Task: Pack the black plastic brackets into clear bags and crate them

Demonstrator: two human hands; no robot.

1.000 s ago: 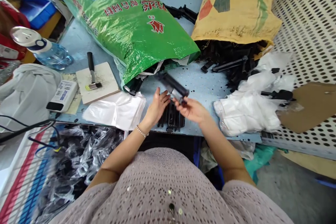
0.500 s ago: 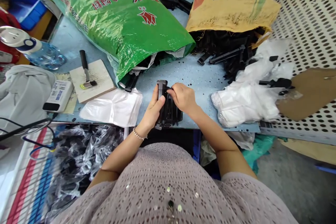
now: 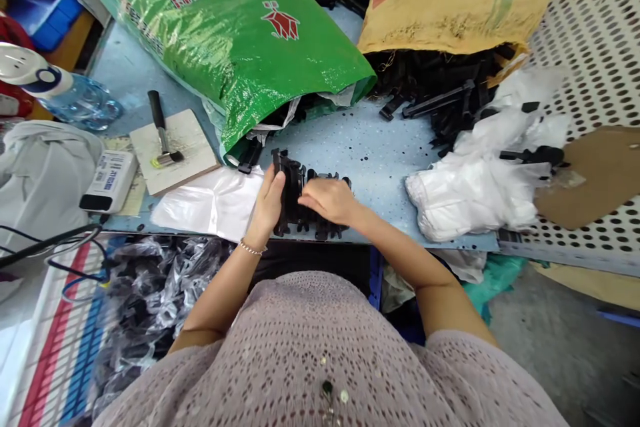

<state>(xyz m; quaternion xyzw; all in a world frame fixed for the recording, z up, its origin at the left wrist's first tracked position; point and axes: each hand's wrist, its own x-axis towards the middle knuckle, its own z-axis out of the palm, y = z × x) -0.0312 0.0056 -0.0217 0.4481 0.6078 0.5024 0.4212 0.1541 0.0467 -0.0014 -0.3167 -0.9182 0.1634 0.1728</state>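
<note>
Since half a second earlier, my left hand (image 3: 270, 199) had moved toward nine o'clock with the end of the row of black plastic parts (image 3: 291, 203), which now spread wider along the front edge of the desk (image 3: 380, 153). The left hand's thumb and fingers closed on that end. My right hand (image 3: 330, 200) sat curled over the row's middle; I couldn't tell whether its fingers gripped one.

From the hands, the green sack (image 3: 245, 47) lay at eleven o'clock, dark pieces and crumpled wrapping at its mouth. At one o'clock the yellow sack (image 3: 450, 7) opened onto a heap of black pieces (image 3: 425, 97). At eight o'clock the striped crate (image 3: 57, 340) held dark items in clear wrap (image 3: 165, 287). A blue bin (image 3: 40, 10) stood at ten.

The green sack bore red Chinese characters and a red emblem; the yellow one, a red diamond and a dark shape. The white box-shaped device (image 3: 110, 180) at nine carried blue print too small for me to read.
</note>
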